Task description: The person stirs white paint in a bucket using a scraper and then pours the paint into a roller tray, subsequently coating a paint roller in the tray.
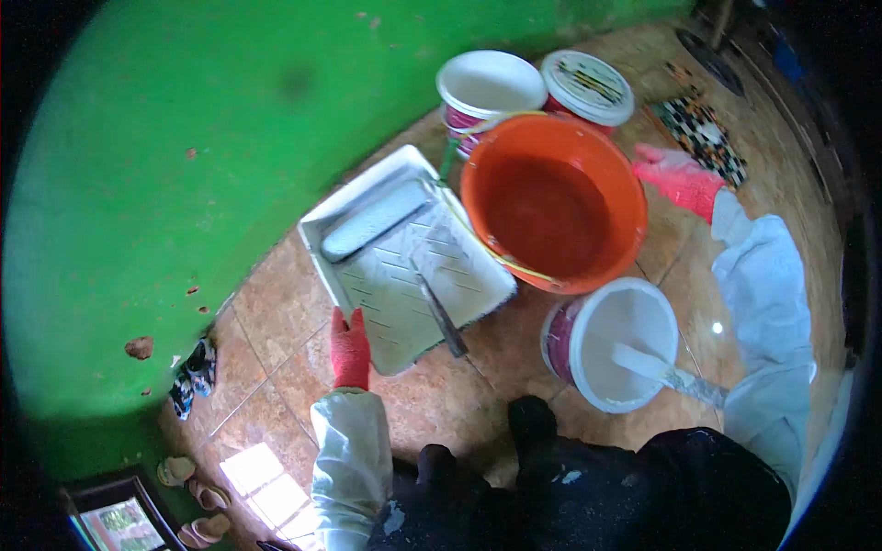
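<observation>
My left hand (350,351), in a pinkish-red glove, is at the near left rim of a white paint tray (397,354), its thumb and fingers closed over the edge. Inside the tray lie a paint roller (377,220) with a pale sleeve and its dark handle (441,317), along with whitish paint. My right hand (682,179), gloved alike, is beside the right rim of an orange bucket (551,202). Its fingers are stretched out and apart, holding nothing that shows. The bucket's yellow-green handle hangs along its left side, over the tray's edge.
A white tub (602,354) with a paint-smeared flat stick (671,375) leans near my legs. Behind the bucket stand another white tub (491,83) and a lidded one (588,87). A green wall (230,119) borders the left; a checkered cloth (703,138) and sandals (204,530) lie on the tiles.
</observation>
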A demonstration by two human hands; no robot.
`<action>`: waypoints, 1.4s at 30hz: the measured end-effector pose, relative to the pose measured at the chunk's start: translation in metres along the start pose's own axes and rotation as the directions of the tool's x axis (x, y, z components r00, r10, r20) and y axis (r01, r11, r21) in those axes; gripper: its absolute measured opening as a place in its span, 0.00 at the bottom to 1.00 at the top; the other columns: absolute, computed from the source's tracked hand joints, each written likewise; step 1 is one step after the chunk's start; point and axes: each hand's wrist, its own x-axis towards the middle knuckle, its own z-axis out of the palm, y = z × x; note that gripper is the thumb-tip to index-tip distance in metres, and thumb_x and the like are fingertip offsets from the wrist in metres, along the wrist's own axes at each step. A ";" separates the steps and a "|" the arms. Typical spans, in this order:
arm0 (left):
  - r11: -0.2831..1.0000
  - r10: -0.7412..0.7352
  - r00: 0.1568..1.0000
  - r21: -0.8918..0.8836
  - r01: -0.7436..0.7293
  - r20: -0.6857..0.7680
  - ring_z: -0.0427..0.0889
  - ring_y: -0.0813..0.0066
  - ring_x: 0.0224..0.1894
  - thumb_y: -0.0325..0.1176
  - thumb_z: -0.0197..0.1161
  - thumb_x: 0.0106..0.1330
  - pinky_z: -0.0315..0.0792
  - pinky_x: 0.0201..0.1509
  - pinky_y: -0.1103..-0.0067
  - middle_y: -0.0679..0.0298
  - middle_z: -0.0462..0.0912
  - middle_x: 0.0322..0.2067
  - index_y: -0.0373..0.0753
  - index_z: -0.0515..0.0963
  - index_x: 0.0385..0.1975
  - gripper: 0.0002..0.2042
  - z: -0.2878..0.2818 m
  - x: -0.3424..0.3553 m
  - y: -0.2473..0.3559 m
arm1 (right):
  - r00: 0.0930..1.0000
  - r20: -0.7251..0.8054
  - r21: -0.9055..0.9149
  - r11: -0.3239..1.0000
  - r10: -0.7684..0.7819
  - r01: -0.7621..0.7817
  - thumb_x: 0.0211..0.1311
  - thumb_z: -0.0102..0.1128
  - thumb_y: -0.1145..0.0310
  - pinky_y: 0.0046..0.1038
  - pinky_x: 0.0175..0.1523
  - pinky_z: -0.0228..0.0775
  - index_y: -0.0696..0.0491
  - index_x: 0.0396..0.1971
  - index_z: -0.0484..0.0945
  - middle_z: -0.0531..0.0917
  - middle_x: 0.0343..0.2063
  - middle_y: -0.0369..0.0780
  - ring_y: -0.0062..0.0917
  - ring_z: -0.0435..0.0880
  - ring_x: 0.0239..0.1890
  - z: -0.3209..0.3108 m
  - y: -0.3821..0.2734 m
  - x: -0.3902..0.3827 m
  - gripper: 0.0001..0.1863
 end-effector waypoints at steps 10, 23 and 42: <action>0.983 -0.162 0.871 0.152 0.102 0.464 0.72 0.80 0.21 0.38 0.54 0.64 0.67 0.25 0.84 0.68 0.76 0.23 0.38 0.77 0.34 0.10 0.043 -0.120 0.106 | 0.864 0.406 -0.323 0.931 0.297 -0.168 0.57 0.49 0.51 0.32 0.45 0.70 0.52 0.49 0.71 0.77 0.42 0.44 0.34 0.76 0.42 0.009 0.023 -0.184 0.24; 0.995 -0.046 0.506 -0.005 0.098 0.861 0.79 0.69 0.28 0.34 0.60 0.59 0.79 0.27 0.78 0.54 0.71 0.34 0.30 0.58 0.44 0.21 0.136 -0.186 0.167 | 0.776 0.602 0.577 0.568 0.189 -0.586 0.53 0.57 0.63 0.24 0.40 0.73 0.49 0.57 0.64 0.77 0.40 0.39 0.22 0.77 0.39 0.025 0.009 -0.220 0.29; 0.976 -0.169 0.559 0.061 0.207 0.812 0.77 0.69 0.19 0.30 0.59 0.57 0.75 0.17 0.79 0.56 0.71 0.30 0.30 0.60 0.42 0.18 0.128 -0.201 0.174 | 0.705 -0.565 0.822 0.223 0.429 0.523 0.56 0.45 0.82 0.39 0.48 0.70 0.53 0.34 0.64 0.68 0.23 0.34 0.23 0.71 0.27 0.122 -0.041 -0.236 0.08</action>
